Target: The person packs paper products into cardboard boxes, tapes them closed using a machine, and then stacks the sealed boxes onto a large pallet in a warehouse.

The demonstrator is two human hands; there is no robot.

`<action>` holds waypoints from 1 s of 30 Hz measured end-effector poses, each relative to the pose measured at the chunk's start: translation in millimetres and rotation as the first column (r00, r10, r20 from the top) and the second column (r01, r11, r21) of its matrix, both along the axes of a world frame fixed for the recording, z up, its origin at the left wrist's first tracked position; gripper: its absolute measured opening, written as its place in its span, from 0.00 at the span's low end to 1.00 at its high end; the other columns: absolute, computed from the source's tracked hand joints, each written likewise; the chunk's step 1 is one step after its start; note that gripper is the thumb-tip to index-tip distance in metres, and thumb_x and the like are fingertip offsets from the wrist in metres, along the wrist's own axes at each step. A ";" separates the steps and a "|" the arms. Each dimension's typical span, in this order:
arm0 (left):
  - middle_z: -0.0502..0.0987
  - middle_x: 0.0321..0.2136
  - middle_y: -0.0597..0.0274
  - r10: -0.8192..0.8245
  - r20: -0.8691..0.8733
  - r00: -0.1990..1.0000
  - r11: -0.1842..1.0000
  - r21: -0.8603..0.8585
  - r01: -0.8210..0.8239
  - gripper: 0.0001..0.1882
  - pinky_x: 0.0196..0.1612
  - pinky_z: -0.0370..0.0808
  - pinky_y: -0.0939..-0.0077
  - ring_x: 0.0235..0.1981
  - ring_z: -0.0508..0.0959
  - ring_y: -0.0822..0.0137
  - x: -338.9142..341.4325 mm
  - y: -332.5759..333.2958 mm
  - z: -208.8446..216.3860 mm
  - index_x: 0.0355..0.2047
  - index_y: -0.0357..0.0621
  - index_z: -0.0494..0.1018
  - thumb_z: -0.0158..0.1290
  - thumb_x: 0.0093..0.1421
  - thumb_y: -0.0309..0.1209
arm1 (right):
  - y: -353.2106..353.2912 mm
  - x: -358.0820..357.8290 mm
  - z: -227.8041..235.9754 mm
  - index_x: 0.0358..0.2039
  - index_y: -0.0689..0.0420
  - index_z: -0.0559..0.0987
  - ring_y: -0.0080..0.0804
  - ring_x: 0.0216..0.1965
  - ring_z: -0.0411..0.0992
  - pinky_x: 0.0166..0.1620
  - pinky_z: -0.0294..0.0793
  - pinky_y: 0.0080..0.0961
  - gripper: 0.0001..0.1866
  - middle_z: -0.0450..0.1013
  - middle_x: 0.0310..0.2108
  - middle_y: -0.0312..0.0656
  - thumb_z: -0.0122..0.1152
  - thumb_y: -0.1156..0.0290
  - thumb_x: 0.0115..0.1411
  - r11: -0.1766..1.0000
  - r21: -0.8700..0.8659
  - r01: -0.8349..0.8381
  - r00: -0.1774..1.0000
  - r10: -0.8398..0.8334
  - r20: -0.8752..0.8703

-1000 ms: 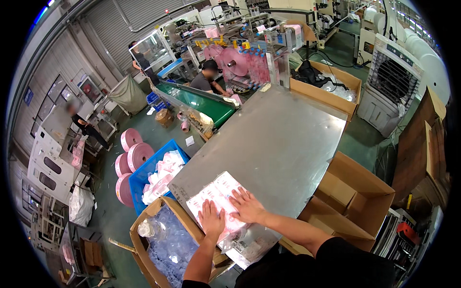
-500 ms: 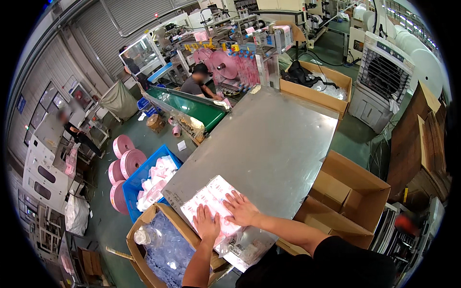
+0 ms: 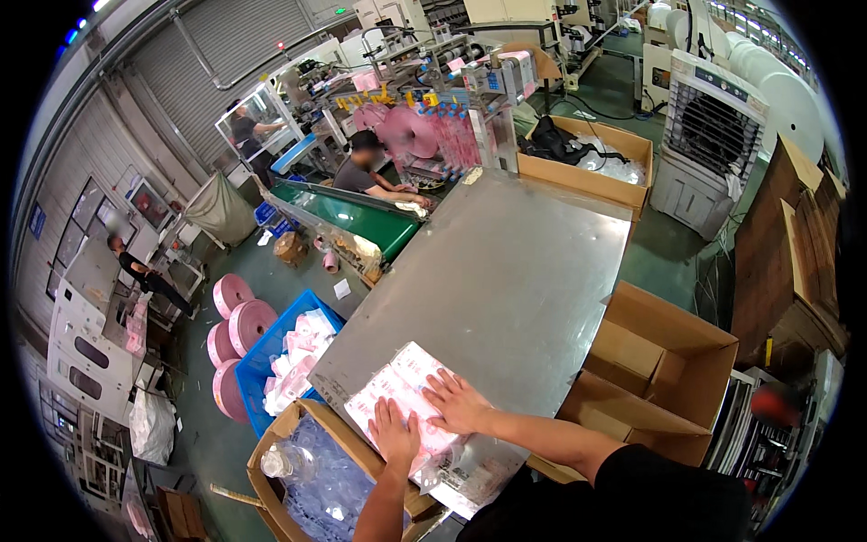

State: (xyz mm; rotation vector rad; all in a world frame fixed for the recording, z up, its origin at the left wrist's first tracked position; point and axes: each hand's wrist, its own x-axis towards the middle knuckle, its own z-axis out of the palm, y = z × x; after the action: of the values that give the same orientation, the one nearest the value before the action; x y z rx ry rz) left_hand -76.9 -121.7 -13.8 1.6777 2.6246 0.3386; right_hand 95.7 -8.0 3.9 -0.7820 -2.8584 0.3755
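Both my hands lie flat on pink-and-white soft packs (image 3: 411, 369) set side by side at the near left corner of the metal table (image 3: 488, 262). My left hand (image 3: 395, 434) has its fingers stretched over the left part of the packs. My right hand (image 3: 456, 402) presses on their right part, fingers spread. Clear plastic film (image 3: 465, 465) sticks out below the packs, toward my body. What lies under my palms is hidden.
Left of the table stand a cardboard box of bluish plastic bags (image 3: 330, 483), a blue crate (image 3: 257, 361) of pink packs and several pink rolls (image 3: 251, 323). Open cardboard boxes (image 3: 664, 361) are at the right. Beyond, a person (image 3: 361, 167) sits by a green conveyor (image 3: 348, 217).
The view has shifted slightly. My hands remain flat on the packs with little change. The person by the conveyor has moved their arms and raised their upper body a little.
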 end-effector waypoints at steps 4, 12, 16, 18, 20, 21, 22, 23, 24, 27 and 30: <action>0.53 0.68 0.49 0.003 0.011 1.000 1.000 0.012 -0.003 0.35 0.68 0.44 0.46 0.70 0.50 0.55 1.3 -1.3 0.6 0.63 0.38 0.59 0.43 0.64 0.51 | -1.1 1.2 -3.3 0.66 0.55 0.61 0.51 0.70 0.43 0.67 0.47 0.50 0.38 0.49 0.69 0.48 0.43 0.42 0.64 1.000 0.019 0.001 1.000 0.000 -0.026; 0.56 0.66 0.48 -0.021 -0.043 0.999 0.996 0.086 0.025 0.33 0.66 0.48 0.45 0.68 0.54 0.52 3.2 0.9 3.1 0.62 0.37 0.61 0.46 0.63 0.48 | 0.8 0.8 -5.5 0.64 0.54 0.63 0.52 0.70 0.45 0.66 0.49 0.50 0.37 0.51 0.69 0.49 0.43 0.41 0.64 0.997 0.082 0.015 0.998 -0.009 -0.069; 0.56 0.66 0.48 -0.005 -0.043 0.999 0.998 0.070 0.008 0.33 0.66 0.48 0.45 0.68 0.54 0.52 2.3 -0.1 0.9 0.62 0.38 0.60 0.47 0.63 0.47 | 1.7 -0.8 -5.3 0.65 0.55 0.63 0.51 0.70 0.44 0.67 0.48 0.49 0.37 0.50 0.69 0.49 0.43 0.41 0.64 0.999 0.043 0.001 0.999 0.001 -0.045; 0.56 0.66 0.49 0.000 -0.031 1.000 0.998 0.068 0.002 0.33 0.66 0.47 0.45 0.68 0.53 0.53 1.0 -1.2 -0.8 0.62 0.38 0.60 0.47 0.63 0.47 | 1.4 -2.2 -6.2 0.65 0.55 0.62 0.51 0.70 0.43 0.67 0.47 0.49 0.37 0.49 0.69 0.49 0.42 0.41 0.64 0.999 0.032 -0.001 0.999 0.003 -0.046; 0.55 0.66 0.49 -0.003 -0.025 1.000 0.998 0.069 0.004 0.34 0.66 0.47 0.45 0.68 0.53 0.53 3.1 -0.1 1.7 0.62 0.38 0.60 0.47 0.63 0.47 | 1.7 -1.3 -7.6 0.65 0.55 0.62 0.51 0.70 0.43 0.68 0.47 0.49 0.37 0.49 0.69 0.49 0.42 0.41 0.64 1.000 0.024 0.008 0.999 -0.007 -0.052; 0.55 0.66 0.49 -0.005 -0.022 1.000 0.998 0.069 0.006 0.34 0.66 0.47 0.45 0.68 0.53 0.53 4.4 0.9 2.8 0.62 0.38 0.60 0.47 0.63 0.47 | 1.9 -0.5 -8.3 0.65 0.55 0.62 0.52 0.70 0.43 0.68 0.46 0.49 0.38 0.49 0.69 0.49 0.42 0.41 0.64 1.000 0.020 0.014 0.998 -0.012 -0.055; 0.55 0.66 0.49 -0.003 -0.022 1.000 0.998 0.060 0.004 0.34 0.67 0.47 0.46 0.68 0.53 0.53 3.8 1.0 2.6 0.62 0.38 0.60 0.47 0.63 0.48 | 2.2 -0.9 -7.6 0.65 0.55 0.62 0.52 0.70 0.43 0.68 0.46 0.49 0.38 0.49 0.69 0.49 0.42 0.41 0.64 1.000 0.013 0.010 0.999 -0.009 -0.053; 0.55 0.67 0.49 -0.001 -0.022 1.000 0.999 0.050 0.002 0.34 0.67 0.47 0.46 0.68 0.53 0.53 3.3 0.7 2.5 0.63 0.38 0.60 0.46 0.63 0.48 | 2.6 -1.2 -6.9 0.65 0.55 0.62 0.52 0.70 0.43 0.68 0.46 0.49 0.38 0.49 0.69 0.49 0.42 0.41 0.64 1.000 0.006 0.006 0.999 -0.006 -0.051; 0.55 0.67 0.49 0.002 -0.022 1.000 0.999 0.041 -0.001 0.34 0.67 0.47 0.46 0.68 0.53 0.54 2.4 -0.1 2.6 0.63 0.38 0.60 0.46 0.63 0.48 | 2.4 -1.6 -6.1 0.65 0.55 0.62 0.52 0.70 0.43 0.68 0.46 0.49 0.38 0.49 0.69 0.49 0.42 0.41 0.64 1.000 -0.001 0.002 0.999 -0.002 -0.049; 0.55 0.67 0.50 0.011 -0.015 1.000 1.000 0.028 -0.011 0.34 0.67 0.46 0.47 0.68 0.53 0.54 1.8 0.0 3.9 0.63 0.39 0.60 0.46 0.63 0.48 | 2.7 -1.1 -0.8 0.66 0.55 0.61 0.52 0.71 0.42 0.68 0.46 0.49 0.37 0.49 0.69 0.50 0.42 0.42 0.64 1.000 -0.012 -0.011 1.000 0.010 -0.023; 0.51 0.69 0.55 0.029 0.014 0.999 0.999 -0.030 -0.028 0.35 0.69 0.42 0.50 0.70 0.47 0.59 1.5 0.0 6.1 0.65 0.40 0.57 0.40 0.65 0.52 | 3.3 -1.6 -0.6 0.66 0.55 0.60 0.52 0.71 0.42 0.68 0.45 0.49 0.37 0.49 0.69 0.50 0.42 0.42 0.64 1.000 -0.007 -0.013 0.999 0.013 -0.035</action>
State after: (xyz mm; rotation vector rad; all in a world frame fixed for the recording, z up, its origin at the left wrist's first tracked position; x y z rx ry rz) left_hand -75.5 -121.7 -7.7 1.6246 2.6320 0.3093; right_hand 94.1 -4.7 3.3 -0.7514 -2.8324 0.3967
